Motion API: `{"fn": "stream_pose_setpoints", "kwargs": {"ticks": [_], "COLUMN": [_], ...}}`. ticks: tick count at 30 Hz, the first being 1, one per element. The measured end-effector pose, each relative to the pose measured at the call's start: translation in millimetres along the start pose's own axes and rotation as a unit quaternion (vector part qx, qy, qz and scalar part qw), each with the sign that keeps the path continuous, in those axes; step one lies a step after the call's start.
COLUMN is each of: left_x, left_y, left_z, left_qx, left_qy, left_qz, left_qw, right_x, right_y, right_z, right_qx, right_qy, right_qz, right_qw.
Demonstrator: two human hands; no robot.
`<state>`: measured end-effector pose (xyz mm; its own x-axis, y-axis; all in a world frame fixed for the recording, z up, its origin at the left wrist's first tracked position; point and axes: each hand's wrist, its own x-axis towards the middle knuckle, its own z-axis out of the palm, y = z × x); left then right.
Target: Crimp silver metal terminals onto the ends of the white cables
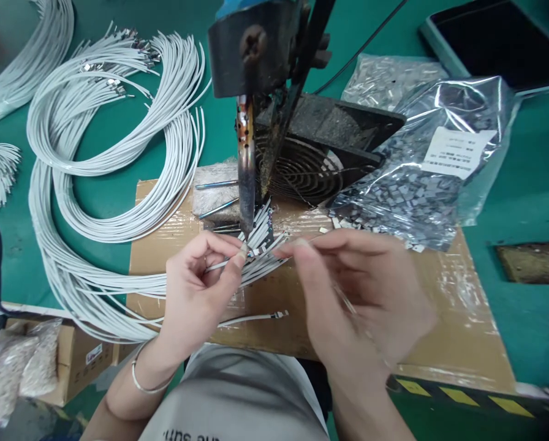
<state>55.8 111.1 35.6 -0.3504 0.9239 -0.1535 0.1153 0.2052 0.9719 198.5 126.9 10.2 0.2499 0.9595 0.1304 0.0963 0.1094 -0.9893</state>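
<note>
My left hand is closed in a pinch on a fanned bunch of thin white wires, their ends spread just below the tip of a mounted soldering iron. My right hand is blurred, with thumb and fingers pinched together beside the wire ends; what it grips is too small to make out. Both hands hover over a taped cardboard sheet. One loose wire with a metal end lies on the cardboard under my hands.
Large loops of white cable cover the green table to the left. A black fan sits behind the iron. An open foil bag of small grey metal parts lies at right. Boxes and bags stand at lower left.
</note>
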Motion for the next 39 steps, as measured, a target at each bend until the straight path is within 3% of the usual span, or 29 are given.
{"fn": "stream_pose_setpoints", "kwargs": {"ticks": [3, 6, 8, 10, 12, 13, 14, 18, 22, 31, 35, 37, 39], "left_x": [-13.9, -33.2, -44.1, -51.7, -56.5, -58.1, -59.3, -59.5, -53.9, -45.3, -43.8, -43.8, -43.7], "left_y": [-1.9, -7.8, -15.2, -25.7, -37.6, -43.3, -48.5, -59.4, -56.5, -47.1, -39.3, -31.2, -21.1], "left_z": [-0.5, -1.2, -3.8, -9.4, -17.5, -22.1, -26.6, -39.7, -43.6, -50.2, -56.9, -59.8, -59.3], "left_qx": [-0.021, -0.008, 0.034, 0.102, 0.179, 0.207, 0.237, 0.402, 0.47, 0.45, 0.439, 0.413, 0.341], "left_qy": [-0.039, -0.112, -0.164, -0.197, -0.172, -0.158, -0.151, -0.024, -0.014, -0.053, -0.086, -0.115, -0.17], "left_qz": [-0.04, -0.06, -0.026, 0.075, 0.21, 0.242, 0.255, 0.299, 0.305, 0.3, 0.284, 0.247, 0.166], "left_qw": [0.998, 0.992, 0.985, 0.972, 0.946, 0.935, 0.925, 0.865, 0.828, 0.839, 0.848, 0.869, 0.91], "right_x": [11.8, 24.6, 30.2, 32.2, 31.1, 29.6, 27.6, 19.3, 15.7, 22.1, 28.7, 32.2, 35.3], "right_y": [3.4, 14.9, 25.4, 35.9, 43.7, 45.9, 46.9, 42.2, 37.7, 45.3, 41.2, 39.5, 38.7], "right_z": [-20.5, -52.5, -72.6, -86.2, -91.5, -91.4, -90.1, -81.2, -79.9, -91.7, -90.7, -89.0, -87.9], "right_qx": [0.058, 0.137, 0.1, 0.061, 0.015, -0.003, -0.017, -0.034, -0.084, -0.193, -0.249, -0.284, -0.319], "right_qy": [0.065, 0.061, 0.093, 0.126, 0.158, 0.163, 0.162, 0.12, 0.066, 0.032, -0.016, -0.041, -0.063], "right_qz": [0.028, 0.114, 0.12, 0.098, 0.086, 0.084, 0.083, 0.071, 0.035, 0.023, 0.02, 0.003, -0.02], "right_qw": [0.996, 0.982, 0.983, 0.985, 0.984, 0.983, 0.983, 0.99, 0.994, 0.98, 0.968, 0.958, 0.945]}}
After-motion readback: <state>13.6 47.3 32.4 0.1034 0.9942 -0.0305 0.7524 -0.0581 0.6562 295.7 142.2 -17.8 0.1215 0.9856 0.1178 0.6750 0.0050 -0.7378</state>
